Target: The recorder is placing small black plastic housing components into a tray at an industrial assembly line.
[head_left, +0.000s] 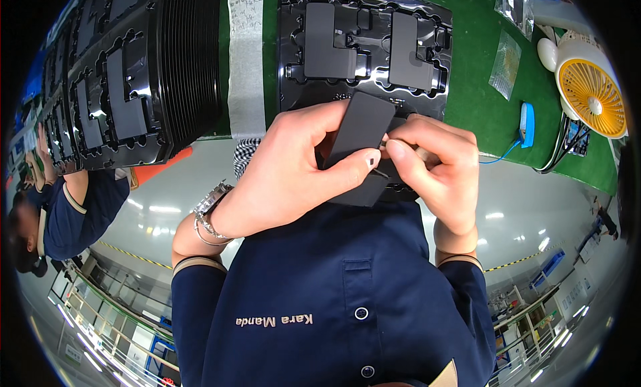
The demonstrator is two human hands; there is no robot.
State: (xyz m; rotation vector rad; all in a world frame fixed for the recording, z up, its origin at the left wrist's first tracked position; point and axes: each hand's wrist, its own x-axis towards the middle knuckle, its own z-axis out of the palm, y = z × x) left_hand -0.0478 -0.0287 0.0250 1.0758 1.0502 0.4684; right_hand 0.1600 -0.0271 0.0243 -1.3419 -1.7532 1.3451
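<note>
My left hand [287, 166] grips a flat dark-grey plate [364, 123], holding it tilted over the near edge of a black moulded tray [290, 93]. A tiny dark square speck shows on the left thumb tip. Close to the plate's right edge, my right hand [437, 163] has its thumb and forefinger pinched together; whatever lies between them is too small to name. Beyond the hands, the tray carries two dark-grey L-shaped plates [320, 43] in its pockets. The fingers hide part of the held plate and the tray's near side.
At left rises a tall stack of black trays [190, 60] with similar plates on top. A whitish strip [246, 73] crosses the green table [471, 66]. Right of it are a clear bag [505, 65], a blue band with cord [527, 124] and a yellow-and-white fan [591, 96]. Another person [80, 213] is at far left.
</note>
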